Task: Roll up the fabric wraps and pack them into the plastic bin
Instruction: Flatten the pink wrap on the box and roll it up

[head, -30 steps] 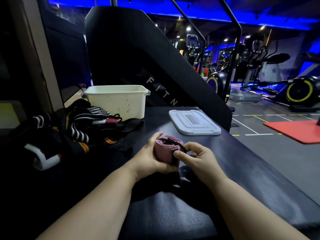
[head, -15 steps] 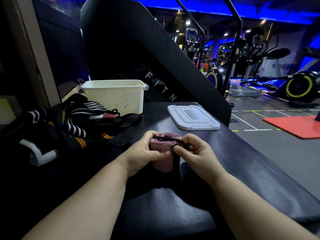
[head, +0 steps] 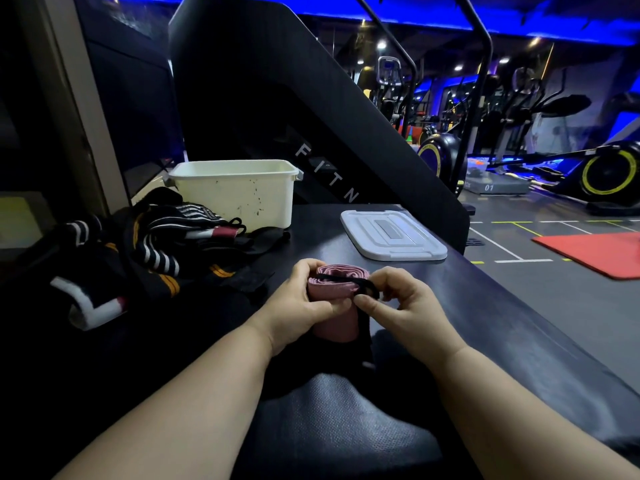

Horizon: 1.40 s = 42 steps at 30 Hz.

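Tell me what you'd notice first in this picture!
The pink roll in the middle, gripped by the left hand and pinched by the right hand. Behind it, a cream bin stands open at the back left, its white lid lying to the right. A striped pile of wraps sprawls on the left.

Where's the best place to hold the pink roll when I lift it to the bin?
Round its side, from the left, where the left hand wraps it. The pink roll is held upright, coils showing on top under the black strap the right hand pinches, so squeezing the side should keep them tight.
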Each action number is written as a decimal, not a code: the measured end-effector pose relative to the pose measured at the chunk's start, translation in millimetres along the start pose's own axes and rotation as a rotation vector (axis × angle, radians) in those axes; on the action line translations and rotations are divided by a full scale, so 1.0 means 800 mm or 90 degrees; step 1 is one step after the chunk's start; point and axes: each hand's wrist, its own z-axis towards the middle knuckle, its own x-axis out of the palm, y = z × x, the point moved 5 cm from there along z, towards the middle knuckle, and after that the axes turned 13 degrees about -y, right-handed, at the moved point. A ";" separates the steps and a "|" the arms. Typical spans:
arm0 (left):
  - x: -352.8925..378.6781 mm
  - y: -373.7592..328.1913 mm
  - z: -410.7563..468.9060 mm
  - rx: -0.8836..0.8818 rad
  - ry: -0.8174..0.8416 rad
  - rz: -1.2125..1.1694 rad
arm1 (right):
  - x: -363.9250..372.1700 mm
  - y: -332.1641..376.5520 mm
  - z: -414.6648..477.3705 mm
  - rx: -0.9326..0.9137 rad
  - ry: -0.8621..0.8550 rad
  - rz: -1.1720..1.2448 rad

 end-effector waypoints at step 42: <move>-0.010 -0.005 0.003 0.023 -0.012 -0.001 | 0.002 0.001 0.001 -0.132 -0.028 -0.100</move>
